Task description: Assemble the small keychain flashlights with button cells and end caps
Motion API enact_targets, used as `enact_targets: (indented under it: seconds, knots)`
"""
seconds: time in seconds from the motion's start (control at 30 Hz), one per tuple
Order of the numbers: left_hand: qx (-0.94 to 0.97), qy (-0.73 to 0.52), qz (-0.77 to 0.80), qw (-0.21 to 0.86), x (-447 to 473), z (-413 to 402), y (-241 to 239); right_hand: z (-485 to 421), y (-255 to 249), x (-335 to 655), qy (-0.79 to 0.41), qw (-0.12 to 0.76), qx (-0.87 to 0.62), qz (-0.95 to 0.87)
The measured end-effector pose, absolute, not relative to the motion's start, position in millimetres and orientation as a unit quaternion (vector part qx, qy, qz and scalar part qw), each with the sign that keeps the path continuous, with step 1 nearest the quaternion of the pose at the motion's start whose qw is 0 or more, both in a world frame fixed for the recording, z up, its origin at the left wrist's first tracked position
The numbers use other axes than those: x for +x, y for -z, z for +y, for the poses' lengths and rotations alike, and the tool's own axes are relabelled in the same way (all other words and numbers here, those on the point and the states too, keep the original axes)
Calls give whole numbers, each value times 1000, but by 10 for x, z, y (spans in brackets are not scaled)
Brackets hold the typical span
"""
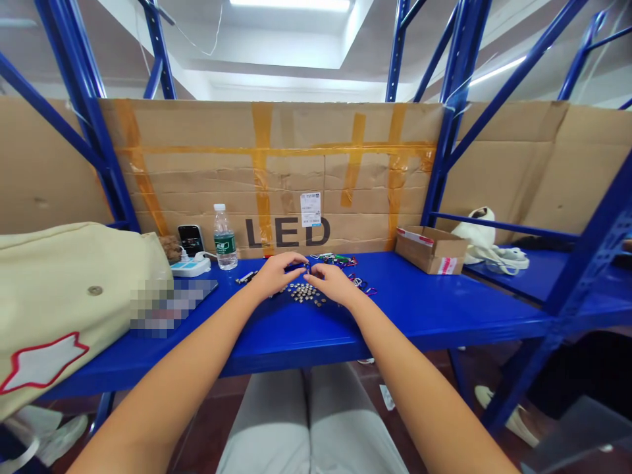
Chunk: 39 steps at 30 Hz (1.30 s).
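My left hand [274, 273] and my right hand [334, 282] meet above the blue tabletop, fingertips closed and almost touching. Between them is a small dark piece [308, 267], too small to name. Just below the fingers lies a loose pile of small silver round discs [305, 294], like button cells. Behind the hands is a heap of small coloured pieces [333, 259], green, red and dark. More small pieces with loops [363, 283], white, red and purple, lie to the right of my right hand. Slim dark and silver pieces [245, 277] sit left of my left hand.
A water bottle [225, 238], a phone [190, 239] and a white power strip [191, 266] stand at the back left. A cream bag [83, 289] covers the left end. An open cardboard box [430, 250] sits at right. Blue posts [442, 131] and a cardboard wall [212, 184] enclose the table.
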<state>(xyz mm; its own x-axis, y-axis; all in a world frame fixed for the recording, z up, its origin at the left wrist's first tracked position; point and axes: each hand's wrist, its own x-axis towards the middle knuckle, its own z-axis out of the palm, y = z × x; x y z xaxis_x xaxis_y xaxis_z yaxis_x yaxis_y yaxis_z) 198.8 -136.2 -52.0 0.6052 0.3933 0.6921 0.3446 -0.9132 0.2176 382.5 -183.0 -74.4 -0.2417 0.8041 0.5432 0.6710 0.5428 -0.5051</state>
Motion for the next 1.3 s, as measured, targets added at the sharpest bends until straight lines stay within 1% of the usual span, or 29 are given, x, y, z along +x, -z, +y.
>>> enact_targets:
  seconds: [0.2, 0.33, 0.4, 0.5, 0.63, 0.7, 0.8, 0.97, 1.1, 1.2, 1.3]
  knots:
    - [894, -397, 207, 4, 1989, -1341, 537, -1833, 767, 3836, -35, 354, -510, -783]
    - [892, -394, 220, -4, 2009, -1359, 548, -1880, 736, 3832, 58, 282, -572, -768]
    - [893, -390, 225, -8, 2018, -1372, 552, -1904, 720, 3823, 86, 248, -594, -760]
    - [895, -382, 231, -17, 2035, -1387, 554, -1920, 702, 3804, 92, 224, -611, -754]
    - [895, -382, 228, -29, 2086, -1415, 555, -1908, 687, 3787, 69, 229, -620, -748]
    - [889, -399, 219, -40, 2113, -1434, 555, -1899, 688, 3788, 53, 253, -620, -741]
    - [876, -427, 221, -41, 2125, -1451, 556, -1876, 712, 3799, 12, 323, -581, -747]
    - [872, -434, 225, 6, 2081, -1425, 558, -1830, 772, 3793, -135, 443, -480, -745]
    - [881, -432, 190, 19, 2058, -1419, 552, -1836, 772, 3772, -245, 466, -431, -733]
    - [878, -439, 191, 15, 2053, -1434, 553, -1850, 751, 3770, -317, 465, -397, -725]
    - [869, -454, 194, 18, 2051, -1442, 562, -1861, 728, 3770, -395, 484, -343, -701]
